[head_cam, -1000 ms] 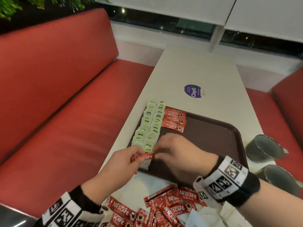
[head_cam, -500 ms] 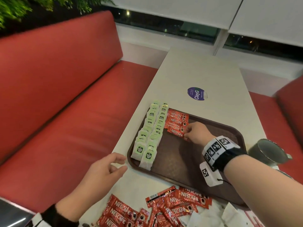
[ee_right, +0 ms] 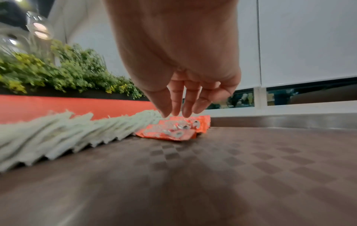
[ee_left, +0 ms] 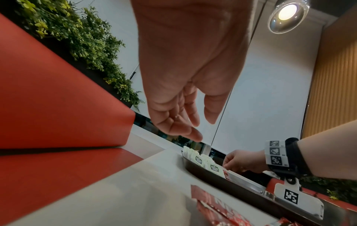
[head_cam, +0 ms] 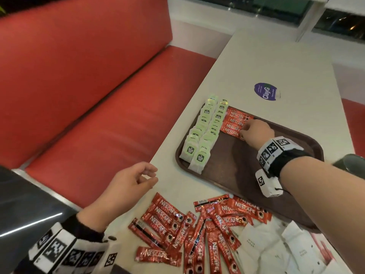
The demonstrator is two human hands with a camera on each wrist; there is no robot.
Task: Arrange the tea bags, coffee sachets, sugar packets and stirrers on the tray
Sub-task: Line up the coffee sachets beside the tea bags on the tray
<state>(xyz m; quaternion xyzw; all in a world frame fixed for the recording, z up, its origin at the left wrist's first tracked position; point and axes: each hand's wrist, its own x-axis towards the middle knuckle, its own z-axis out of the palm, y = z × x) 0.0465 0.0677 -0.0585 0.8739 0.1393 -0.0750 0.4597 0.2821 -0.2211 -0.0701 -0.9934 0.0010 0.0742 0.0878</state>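
Note:
A brown tray (head_cam: 246,171) lies on the white table. Two overlapping rows of green tea bags (head_cam: 205,135) fill its left side. Beside them sits a short row of red coffee sachets (head_cam: 233,123). My right hand (head_cam: 244,131) reaches over the tray, and its straight fingertips (ee_right: 181,110) touch the right ends of those sachets (ee_right: 173,130). My left hand (head_cam: 152,176) hovers over the table's left edge, fingers loosely curled, holding nothing. More loose coffee sachets (head_cam: 197,230) lie piled in front of the tray, with white sugar packets (head_cam: 266,244) to their right. I see no stirrers.
A red bench (head_cam: 88,115) runs along the table's left side. A dark mug (head_cam: 351,163) stands right of the tray. A purple sticker (head_cam: 265,91) marks the table beyond the tray. The tray's middle and right show bare brown surface.
One second ago both hands held a sachet at the tray's near left corner. My right hand has carried it to the far sachet row; my left hand let go and drew back.

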